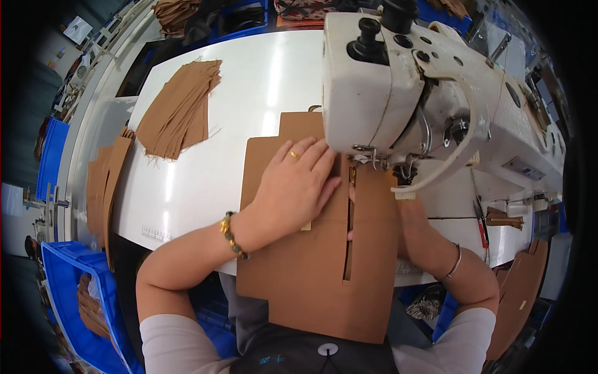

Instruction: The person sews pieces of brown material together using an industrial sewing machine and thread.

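Note:
A large brown panel [324, 293] with a long narrow slot [347, 249] lies under the head of a white sewing machine [361, 93], its near end hanging over the table edge toward me. My left hand [296, 181] rests on top of the panel, left of the slot, fingers stretched out and thumb apart. From the right, my right hand [410, 218] reaches beneath the panel. Bits of its fingers show through the slot; the rest is covered, so its grip is unclear. The machine's presser foot area [361, 159] stands at the slot's far end.
A stack of brown fabric strips [180, 109] lies on the white table [249, 81]. More brown pieces [106, 187] hang at its left edge. Blue bins [81, 249] stand at the left. Red-handled snips [481, 224] and a zipper-like brown piece [504, 218] lie at the right.

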A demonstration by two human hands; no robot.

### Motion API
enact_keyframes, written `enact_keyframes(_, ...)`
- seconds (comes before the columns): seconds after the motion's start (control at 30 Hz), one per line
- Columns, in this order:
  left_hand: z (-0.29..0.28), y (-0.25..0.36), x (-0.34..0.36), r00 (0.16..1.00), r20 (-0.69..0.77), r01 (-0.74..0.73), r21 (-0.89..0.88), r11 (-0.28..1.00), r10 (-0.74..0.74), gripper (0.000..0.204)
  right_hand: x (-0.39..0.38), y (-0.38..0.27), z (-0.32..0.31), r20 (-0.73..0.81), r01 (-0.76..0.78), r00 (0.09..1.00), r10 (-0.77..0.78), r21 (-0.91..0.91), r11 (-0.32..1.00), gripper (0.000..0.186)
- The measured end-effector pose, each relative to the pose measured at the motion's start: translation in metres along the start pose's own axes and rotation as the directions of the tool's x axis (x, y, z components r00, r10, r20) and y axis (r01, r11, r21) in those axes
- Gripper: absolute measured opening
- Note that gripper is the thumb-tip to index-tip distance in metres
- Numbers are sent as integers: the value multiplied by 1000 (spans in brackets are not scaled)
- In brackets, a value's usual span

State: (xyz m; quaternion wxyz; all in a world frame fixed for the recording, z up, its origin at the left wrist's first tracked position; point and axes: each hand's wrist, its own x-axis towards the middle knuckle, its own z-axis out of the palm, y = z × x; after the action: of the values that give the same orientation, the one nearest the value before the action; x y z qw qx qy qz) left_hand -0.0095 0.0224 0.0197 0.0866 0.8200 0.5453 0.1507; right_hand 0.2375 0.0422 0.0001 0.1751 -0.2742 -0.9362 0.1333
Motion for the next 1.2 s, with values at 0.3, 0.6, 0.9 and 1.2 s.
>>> enact_keyframes(0.3, 8, 8, -26, 988, 9, -151, 7, 988, 151, 53, 2, -3, -1, 42, -18, 999, 20, -56, 998, 57)
enact_keyframes(0.6, 7, 7, -24, 987, 28, -155, -28, 988, 156, 50, 2, -4, -3, 18, -17, 1000, 18, -31, 999, 57)
enact_keyframes(0.9, 5, 7, -20, 984, 33, -176, 22, 984, 175, 46, 1, -2, -2, -19, 63, 998, -66, -118, 991, 53)
enact_keyframes(1.2, 3, 2, -11, 974, 36, -223, 27, 974, 222, 43, 2, -1, -4, -19, 55, 998, -56, -59, 997, 55)
